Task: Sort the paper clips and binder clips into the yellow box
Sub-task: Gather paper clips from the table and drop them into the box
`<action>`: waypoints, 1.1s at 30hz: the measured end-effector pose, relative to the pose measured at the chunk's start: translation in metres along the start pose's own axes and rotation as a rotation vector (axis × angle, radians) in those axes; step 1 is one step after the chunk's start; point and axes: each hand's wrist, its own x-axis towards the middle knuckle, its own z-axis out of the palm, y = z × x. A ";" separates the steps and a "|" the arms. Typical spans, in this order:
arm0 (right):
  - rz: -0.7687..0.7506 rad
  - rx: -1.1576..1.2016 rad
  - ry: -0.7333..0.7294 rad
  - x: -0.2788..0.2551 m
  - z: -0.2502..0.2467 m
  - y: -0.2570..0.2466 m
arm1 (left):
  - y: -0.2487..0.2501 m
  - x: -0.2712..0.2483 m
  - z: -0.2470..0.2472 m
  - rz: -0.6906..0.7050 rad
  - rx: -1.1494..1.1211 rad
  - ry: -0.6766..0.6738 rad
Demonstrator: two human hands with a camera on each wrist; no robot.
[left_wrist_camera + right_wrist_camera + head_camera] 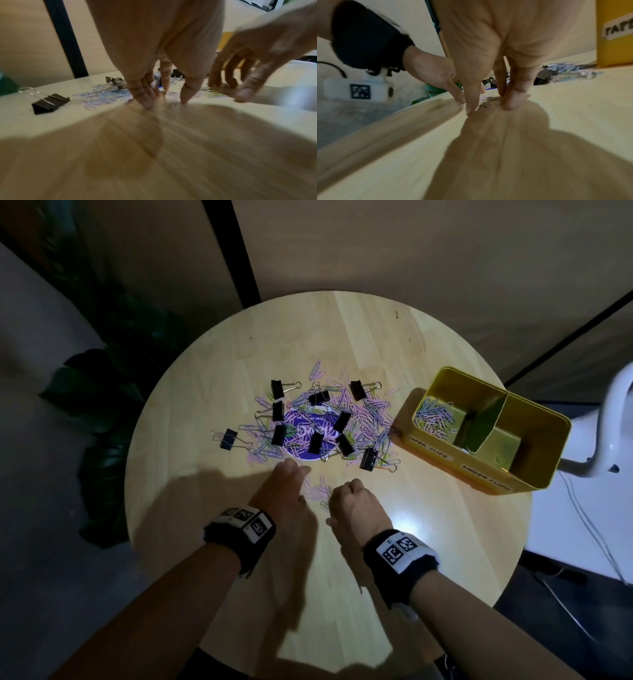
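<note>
Head view: a small batch of paper clips (320,492) is being raked together on the tabletop (428,542) by left hand (286,491) with extended fingers (145,97) and right hand (354,503) with curled fingers (513,97), a pinch-up toward the yellow box (534,453) likely being called for next.

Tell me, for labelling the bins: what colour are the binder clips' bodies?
Black, with metal wire handles; the binder clips show best in the head view.

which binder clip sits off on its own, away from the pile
The binder clip at the far left of the spread. It lies on bare table with its wire handles splayed, while the other black clips sit among the paper clips.
</note>
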 end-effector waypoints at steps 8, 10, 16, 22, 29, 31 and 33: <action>-0.076 0.105 0.071 0.009 -0.014 0.006 | 0.005 -0.012 0.011 0.142 -0.016 0.106; -0.002 0.102 0.057 0.003 -0.015 0.010 | 0.003 -0.017 0.006 0.114 0.006 0.130; 0.002 0.023 0.079 0.000 0.003 -0.007 | 0.022 -0.004 0.016 0.196 0.246 0.030; -0.137 -0.110 0.022 0.015 -0.003 -0.005 | 0.024 -0.002 0.012 0.217 0.204 -0.024; -0.286 -0.212 -0.029 0.021 -0.015 -0.005 | 0.028 -0.003 0.016 0.257 0.342 -0.094; -0.289 -0.229 -0.039 0.024 -0.017 -0.005 | 0.025 0.001 0.020 0.249 0.368 -0.117; -0.276 -0.252 -0.033 0.025 -0.017 -0.007 | 0.023 0.004 0.024 0.244 0.387 -0.125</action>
